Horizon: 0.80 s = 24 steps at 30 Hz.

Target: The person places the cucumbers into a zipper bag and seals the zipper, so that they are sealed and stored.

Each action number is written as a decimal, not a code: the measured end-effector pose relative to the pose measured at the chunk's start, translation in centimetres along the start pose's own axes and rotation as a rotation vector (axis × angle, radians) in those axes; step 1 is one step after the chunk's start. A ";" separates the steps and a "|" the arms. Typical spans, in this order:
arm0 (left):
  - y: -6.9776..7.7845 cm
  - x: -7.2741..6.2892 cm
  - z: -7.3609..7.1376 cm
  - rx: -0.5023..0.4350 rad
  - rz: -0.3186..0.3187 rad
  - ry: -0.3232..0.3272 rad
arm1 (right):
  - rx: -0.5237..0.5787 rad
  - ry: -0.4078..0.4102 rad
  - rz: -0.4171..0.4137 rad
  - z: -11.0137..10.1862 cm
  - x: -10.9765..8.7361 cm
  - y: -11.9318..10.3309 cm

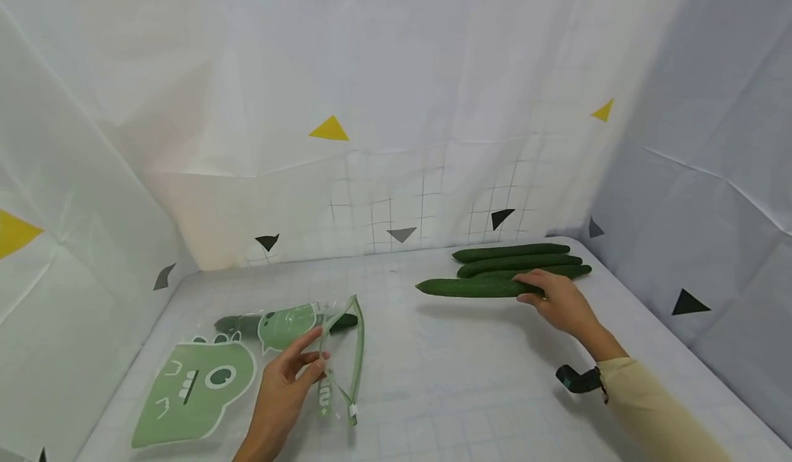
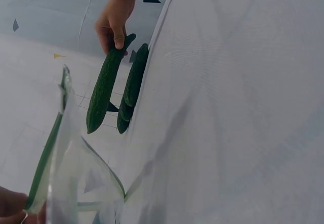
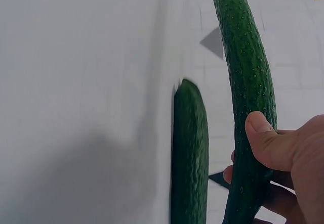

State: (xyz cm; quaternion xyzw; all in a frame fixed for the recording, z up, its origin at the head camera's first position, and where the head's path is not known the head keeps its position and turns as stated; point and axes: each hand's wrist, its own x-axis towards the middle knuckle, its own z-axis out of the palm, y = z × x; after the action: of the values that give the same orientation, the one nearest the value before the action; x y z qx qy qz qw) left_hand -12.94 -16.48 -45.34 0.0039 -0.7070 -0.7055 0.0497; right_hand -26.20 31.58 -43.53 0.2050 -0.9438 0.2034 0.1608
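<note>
A clear zip bag with green cartoon prints (image 1: 193,394) lies on the left of the table, its green zip strip (image 1: 359,352) facing right and its mouth spread apart. Inside it lies a cucumber (image 1: 344,322), partly covered by the print. My left hand (image 1: 287,372) pinches the bag's edge at the mouth; its fingers show at the lower left corner in the left wrist view. Held near one end by my right hand (image 1: 559,302), another cucumber (image 1: 464,288) hangs over the table, pointing left. In the right wrist view the thumb lies along this cucumber (image 3: 248,67).
Three more cucumbers (image 1: 513,251) lie side by side at the back right of the table (image 1: 470,379), just behind the held one. White sheets with yellow, black and grey triangles form walls (image 1: 396,70) at the back and both sides.
</note>
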 end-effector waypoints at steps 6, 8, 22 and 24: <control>0.0 -0.1 0.0 0.018 0.003 -0.001 | 0.032 0.014 -0.058 0.7 0.1 -2.0; 0.0 -0.1 -0.1 0.024 0.008 -0.003 | 0.039 0.020 -0.076 0.9 0.2 -2.6; -0.1 0.0 0.0 0.055 0.004 0.010 | 0.076 0.014 -0.138 2.3 0.5 -5.5; -0.1 -0.1 0.1 0.060 0.005 0.012 | 0.073 0.014 -0.137 2.6 0.5 -5.8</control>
State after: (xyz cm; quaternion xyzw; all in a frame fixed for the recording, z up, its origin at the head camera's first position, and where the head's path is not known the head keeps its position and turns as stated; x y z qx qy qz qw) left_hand -12.87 -16.41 -45.42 0.0079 -0.7276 -0.6837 0.0553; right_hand -24.55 25.39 -43.79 0.2735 -0.9183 0.2278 0.1735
